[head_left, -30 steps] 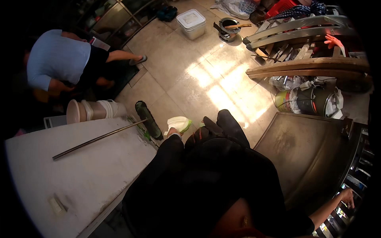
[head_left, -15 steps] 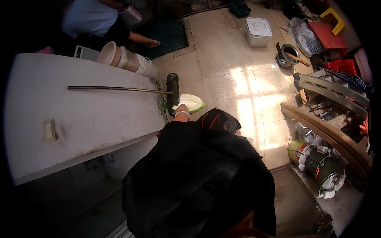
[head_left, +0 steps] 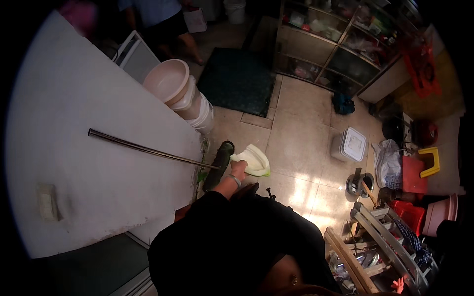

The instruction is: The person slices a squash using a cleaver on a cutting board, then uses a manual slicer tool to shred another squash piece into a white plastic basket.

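Above tiled floor [head_left: 296, 116], near white wall's [head_left: 138, 113] right edge: left hand [head_left: 239, 170] stays clamped on pale, green-edged gourd-like piece [head_left: 258, 161]. Right hand, visible earlier, now out of view, state unknown; hold appears one-handed.

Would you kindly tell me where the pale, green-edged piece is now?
In the head view, the pale, green-edged piece is near the middle, in the left hand, right of the dark cylinder.

Right of the pale wedge [head_left: 256, 160], open floor tiles [head_left: 296, 143] run to the lidded bucket [head_left: 351, 144]; just left of the wedge, a dark green cylinder [head_left: 218, 163] (metal pole [head_left: 148, 150] meeting it) blocks passage.
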A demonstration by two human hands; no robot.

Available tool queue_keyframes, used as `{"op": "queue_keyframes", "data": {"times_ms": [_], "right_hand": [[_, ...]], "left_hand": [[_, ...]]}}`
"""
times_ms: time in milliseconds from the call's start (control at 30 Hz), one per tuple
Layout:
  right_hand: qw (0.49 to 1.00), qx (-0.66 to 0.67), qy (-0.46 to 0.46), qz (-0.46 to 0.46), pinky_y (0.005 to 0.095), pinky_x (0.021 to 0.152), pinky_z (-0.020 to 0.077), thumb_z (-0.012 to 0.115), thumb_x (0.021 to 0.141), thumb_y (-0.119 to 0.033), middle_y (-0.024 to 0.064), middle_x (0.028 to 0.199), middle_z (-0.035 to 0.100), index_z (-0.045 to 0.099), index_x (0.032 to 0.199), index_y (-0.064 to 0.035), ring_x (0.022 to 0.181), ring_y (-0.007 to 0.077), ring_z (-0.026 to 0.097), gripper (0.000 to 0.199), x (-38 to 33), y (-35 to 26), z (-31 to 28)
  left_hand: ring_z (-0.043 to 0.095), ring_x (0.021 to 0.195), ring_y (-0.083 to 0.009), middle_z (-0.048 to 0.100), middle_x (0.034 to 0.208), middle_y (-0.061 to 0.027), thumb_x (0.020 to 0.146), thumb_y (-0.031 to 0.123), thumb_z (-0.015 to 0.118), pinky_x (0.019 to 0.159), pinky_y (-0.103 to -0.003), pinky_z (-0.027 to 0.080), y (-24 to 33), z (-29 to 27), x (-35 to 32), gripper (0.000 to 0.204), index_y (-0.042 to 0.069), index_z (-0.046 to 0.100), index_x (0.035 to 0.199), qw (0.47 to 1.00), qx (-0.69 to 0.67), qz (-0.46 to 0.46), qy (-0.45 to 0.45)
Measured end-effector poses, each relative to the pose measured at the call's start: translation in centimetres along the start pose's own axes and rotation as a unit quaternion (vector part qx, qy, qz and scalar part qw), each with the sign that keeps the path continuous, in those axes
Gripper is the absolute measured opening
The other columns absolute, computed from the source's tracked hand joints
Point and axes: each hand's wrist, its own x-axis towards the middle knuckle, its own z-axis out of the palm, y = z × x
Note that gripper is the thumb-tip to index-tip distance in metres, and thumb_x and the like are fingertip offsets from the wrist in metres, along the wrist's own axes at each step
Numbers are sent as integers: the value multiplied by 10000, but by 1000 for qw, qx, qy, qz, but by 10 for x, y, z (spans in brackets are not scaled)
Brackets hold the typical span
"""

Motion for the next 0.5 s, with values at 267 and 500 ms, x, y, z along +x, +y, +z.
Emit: {"op": "queue_keyframes", "data": {"times_ms": [267, 500], "right_hand": [[993, 45, -52, 96, 302, 546, 381, 485, 774, -28, 16, 627, 488, 580, 797, 19, 582, 152, 479, 109, 153, -170, 39], [961, -194, -32, -194, 420, 708, 471, 464, 747, -59, 278, 863, 630, 637, 810, 47, 818, 353, 629, 212, 327, -580, 183]], "left_hand": [[617, 953, -304, 568, 1099, -142, 739, -8, 561, 700, -422, 548, 178, 76, 108, 451, 7, 480, 1182, 995, 0, 66, -70], [595, 1009, -292, 554, 1151, -153, 739, -3, 556, 787, -392, 528, 360, 122, 204, 517, -21, 445, 1244, 985, -58, 148, -63]]}}
